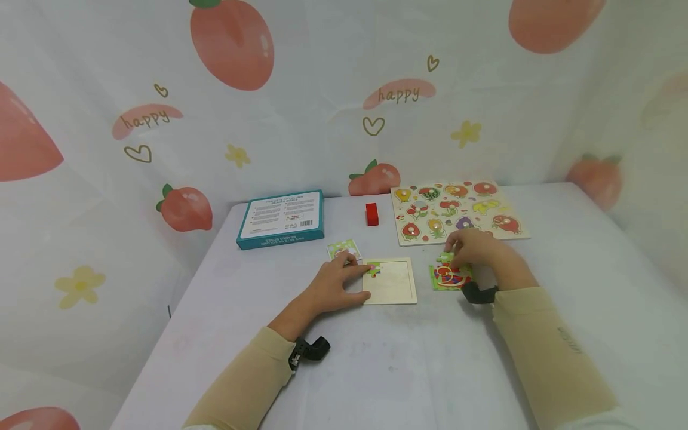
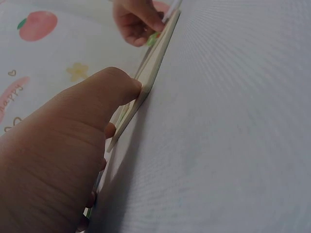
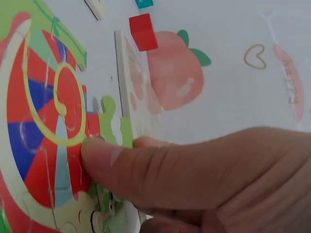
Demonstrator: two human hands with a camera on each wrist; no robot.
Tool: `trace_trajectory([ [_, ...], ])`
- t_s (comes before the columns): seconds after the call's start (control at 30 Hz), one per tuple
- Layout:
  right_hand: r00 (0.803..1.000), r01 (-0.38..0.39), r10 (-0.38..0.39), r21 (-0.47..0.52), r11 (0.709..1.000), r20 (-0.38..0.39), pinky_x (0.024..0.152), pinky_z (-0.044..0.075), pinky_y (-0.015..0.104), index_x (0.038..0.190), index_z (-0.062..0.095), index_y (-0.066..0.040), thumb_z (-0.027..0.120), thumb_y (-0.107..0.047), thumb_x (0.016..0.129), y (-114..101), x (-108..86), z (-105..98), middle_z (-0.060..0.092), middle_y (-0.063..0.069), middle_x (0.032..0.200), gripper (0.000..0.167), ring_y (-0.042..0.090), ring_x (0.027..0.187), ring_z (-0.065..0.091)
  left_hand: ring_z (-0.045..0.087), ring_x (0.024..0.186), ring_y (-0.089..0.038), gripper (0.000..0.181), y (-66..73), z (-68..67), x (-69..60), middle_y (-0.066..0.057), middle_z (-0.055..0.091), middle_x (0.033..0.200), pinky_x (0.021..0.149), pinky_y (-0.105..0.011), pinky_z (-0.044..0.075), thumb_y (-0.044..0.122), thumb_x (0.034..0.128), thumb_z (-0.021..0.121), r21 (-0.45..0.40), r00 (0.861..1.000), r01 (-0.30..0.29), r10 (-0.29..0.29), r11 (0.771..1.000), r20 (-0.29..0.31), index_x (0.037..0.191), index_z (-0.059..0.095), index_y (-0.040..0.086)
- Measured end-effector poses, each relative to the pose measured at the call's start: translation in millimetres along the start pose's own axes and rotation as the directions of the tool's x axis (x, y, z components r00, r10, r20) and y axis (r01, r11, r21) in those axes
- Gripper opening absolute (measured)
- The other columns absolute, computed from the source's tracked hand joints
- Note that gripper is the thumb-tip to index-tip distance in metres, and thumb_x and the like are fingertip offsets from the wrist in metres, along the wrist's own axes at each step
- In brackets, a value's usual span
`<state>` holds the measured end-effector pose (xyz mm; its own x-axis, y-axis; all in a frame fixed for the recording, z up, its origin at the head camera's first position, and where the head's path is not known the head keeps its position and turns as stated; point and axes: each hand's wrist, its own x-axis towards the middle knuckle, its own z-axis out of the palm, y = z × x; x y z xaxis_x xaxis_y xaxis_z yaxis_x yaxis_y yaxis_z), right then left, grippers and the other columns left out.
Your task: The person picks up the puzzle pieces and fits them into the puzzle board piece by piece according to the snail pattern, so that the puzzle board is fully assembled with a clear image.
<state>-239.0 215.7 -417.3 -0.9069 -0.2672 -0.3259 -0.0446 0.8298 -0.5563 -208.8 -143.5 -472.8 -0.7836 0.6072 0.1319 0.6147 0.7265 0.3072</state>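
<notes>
My left hand [image 1: 332,286] lies at the left side of a pale wooden puzzle tray [image 1: 395,283]. Its index fingertip touches a green jigsaw piece [image 1: 374,270] in the tray's upper left corner, while the thumb rests against the near edge. In the left wrist view that thumb meets the rim of the tray [image 2: 153,68]. To the right, my right hand [image 1: 478,249] pinches a green and red jigsaw piece [image 3: 108,121] above a colourful snail-like puzzle picture [image 1: 448,278]. The right thumb hides part of the piece.
Another picture puzzle [image 1: 344,246] lies behind my left fingers. A teal box [image 1: 282,218] stands at the back left, a red block [image 1: 372,214] at the back middle. Behind my right hand lies a fruit peg board [image 1: 430,212]. A printed curtain [image 1: 301,137] rises behind the table.
</notes>
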Motion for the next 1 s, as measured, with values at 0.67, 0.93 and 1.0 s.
trace_trajectory([
  [0.67, 0.999, -0.038, 0.036, -0.071, 0.997, -0.033, 0.084, 0.048, 0.047, 0.107, 0.069, -0.003, 0.081, -0.012, 0.086, -11.0, -3.2, 1.5, 0.066, 0.014, 0.103, 0.025, 0.031, 0.093, 0.057, 0.045, 0.098, -0.015, 0.06, 1.7, -1.0, -0.3, 0.0, 0.048, 0.118, 0.076, -0.032, 0.039, 0.052, 0.0879, 0.072, -0.005, 1.0, 0.001, -0.001, 1.0, -0.001, 0.142, 0.064, 0.029],
  [0.93, 0.999, -0.035, 0.031, -0.129, 0.991, -0.036, 0.085, 0.048, 0.048, 0.113, 0.071, -0.003, 0.08, -0.02, 0.087, -13.4, -5.5, -1.3, 0.067, 0.013, 0.104, 0.032, 0.03, 0.094, 0.058, 0.046, 0.101, -0.014, 0.059, 0.1, 0.9, 0.0, 0.0, 0.048, 0.118, 0.077, -0.032, 0.039, 0.051, 0.0878, 0.073, 0.004, 1.0, -0.006, 0.006, 1.0, -0.011, 0.142, 0.064, 0.029],
  [1.0, 0.998, -0.025, 0.018, -0.126, 0.992, -0.052, 0.083, 0.048, 0.047, 0.113, 0.071, -0.002, 0.08, -0.02, 0.087, -15.1, -8.3, -3.7, 0.067, 0.013, 0.103, 0.033, 0.03, 0.093, 0.058, 0.046, 0.101, -0.014, 0.059, 0.3, 0.7, -0.2, 0.0, 0.048, 0.118, 0.077, -0.032, 0.039, 0.052, 0.0878, 0.073, 0.008, 1.0, -0.005, 0.005, 1.0, -0.008, 0.142, 0.064, 0.029],
])
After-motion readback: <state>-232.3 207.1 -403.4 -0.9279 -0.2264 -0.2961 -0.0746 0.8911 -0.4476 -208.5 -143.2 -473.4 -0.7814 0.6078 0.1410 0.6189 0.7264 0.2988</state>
